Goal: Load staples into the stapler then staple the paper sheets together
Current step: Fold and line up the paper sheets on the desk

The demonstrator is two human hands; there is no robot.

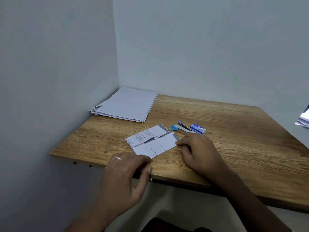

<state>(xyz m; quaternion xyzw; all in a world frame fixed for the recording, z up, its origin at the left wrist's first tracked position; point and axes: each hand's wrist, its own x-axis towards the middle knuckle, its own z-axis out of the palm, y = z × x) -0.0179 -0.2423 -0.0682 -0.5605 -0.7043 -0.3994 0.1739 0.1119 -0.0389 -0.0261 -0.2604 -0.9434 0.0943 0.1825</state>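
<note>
Two small printed paper sheets [154, 142] lie overlapping near the front of the wooden table [234, 131]. My left hand [128, 171], with a ring on it, touches their near corner at the table's front edge. My right hand [199, 153] pinches the right edge of the sheets between thumb and fingers. Just behind my right hand lies a small blue and metal stapler [181, 128]. A white and blue staple box [198, 128] sits right beside it.
A stack of white paper [128, 105] rests in the back left corner against the walls. More papers [303, 118] show at the right edge of the view. Walls close off the table at the left and back.
</note>
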